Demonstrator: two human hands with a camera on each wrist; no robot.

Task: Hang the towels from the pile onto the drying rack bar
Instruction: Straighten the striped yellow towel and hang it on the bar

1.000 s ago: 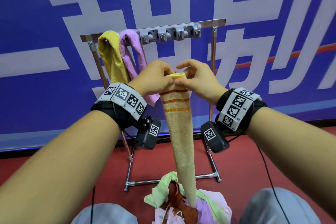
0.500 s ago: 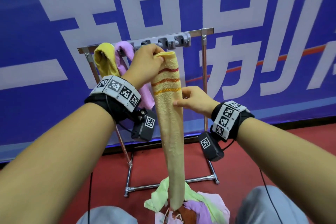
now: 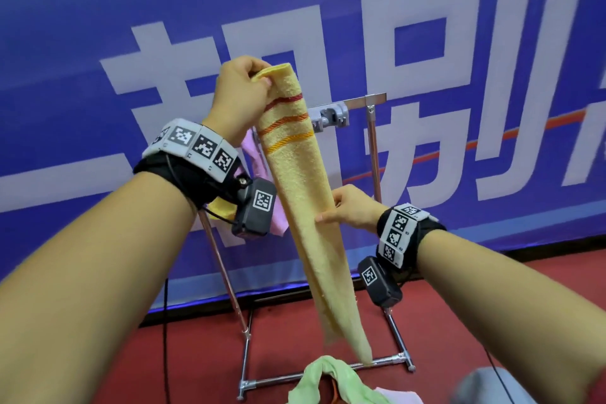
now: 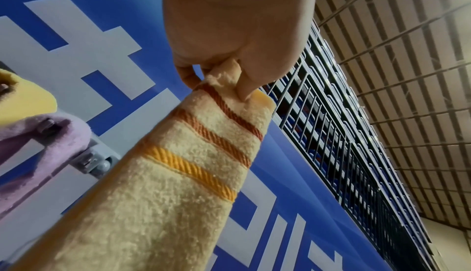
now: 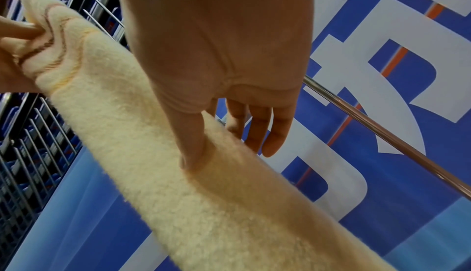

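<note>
A pale yellow towel [image 3: 301, 180] with red and orange stripes hangs long and narrow in front of the drying rack bar [image 3: 367, 99]. My left hand [image 3: 262, 80] pinches its top end above bar height; the left wrist view shows this left hand [image 4: 221, 79] with fingertips closed on the striped towel [image 4: 178, 174]. My right hand [image 3: 328, 216] holds the towel at mid-length, thumb in front and fingers behind. In the right wrist view the right hand [image 5: 221, 144] dents the towel [image 5: 127, 104] with its thumb. The towel's lower end hangs free just above the pile [image 3: 328, 380].
A pink towel [image 3: 252, 154] and a yellow towel [image 4: 23, 98] hang on the bar's left part, mostly hidden behind my left wrist. Grey clips [image 3: 331, 115] sit along the bar. The rack's right post [image 3: 373, 157] and foot bar [image 3: 328, 369] stand on red floor before a blue banner.
My left hand has lifted the towel's top end higher, above the bar. My right hand has slid down to mid-towel. The lower end has come up off the pile.
</note>
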